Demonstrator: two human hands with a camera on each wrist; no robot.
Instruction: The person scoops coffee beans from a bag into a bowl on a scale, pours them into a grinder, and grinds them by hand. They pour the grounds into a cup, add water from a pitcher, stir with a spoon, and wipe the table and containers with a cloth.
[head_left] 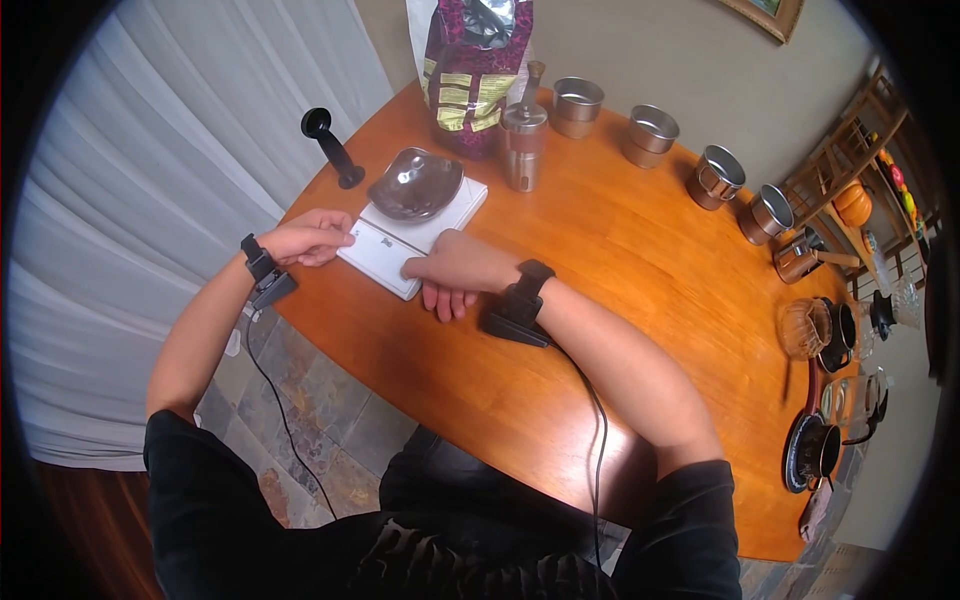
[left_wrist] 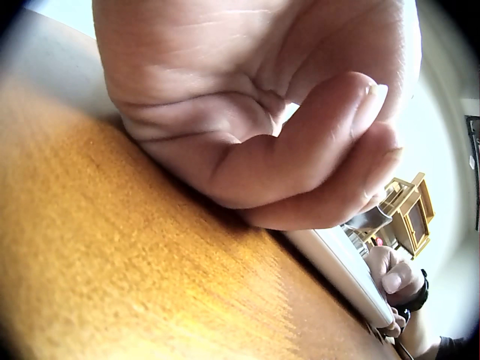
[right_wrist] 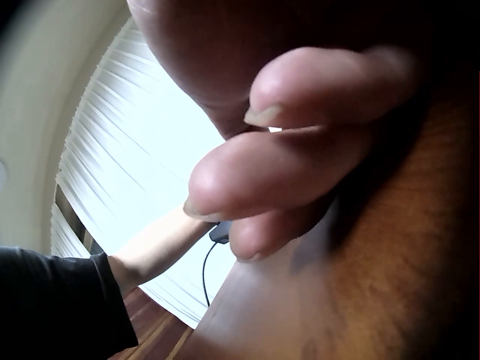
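A white kitchen scale (head_left: 380, 262) lies near the table's left edge, and on its far part rests a dark, shiny bowl (head_left: 416, 185). My left hand (head_left: 310, 238) grips the scale's left corner with thumb and index finger; in the left wrist view its other fingers are curled, low over the wood. At the near right corner my right hand (head_left: 462, 268) holds the scale, thumb on its top face, the other fingers bent down by its side. Curled fingertips (right_wrist: 255, 176) fill the right wrist view, where the scale is hidden. Small dark marks show on the scale's front panel.
Behind the scale stand a hand coffee grinder (head_left: 524, 150) and a large purple bag (head_left: 472, 85). A black upright object with a round head (head_left: 333, 148) stands at the left edge. Several metal cups (head_left: 653, 135) line the far edge; glassware (head_left: 805, 328) and black pans stand right.
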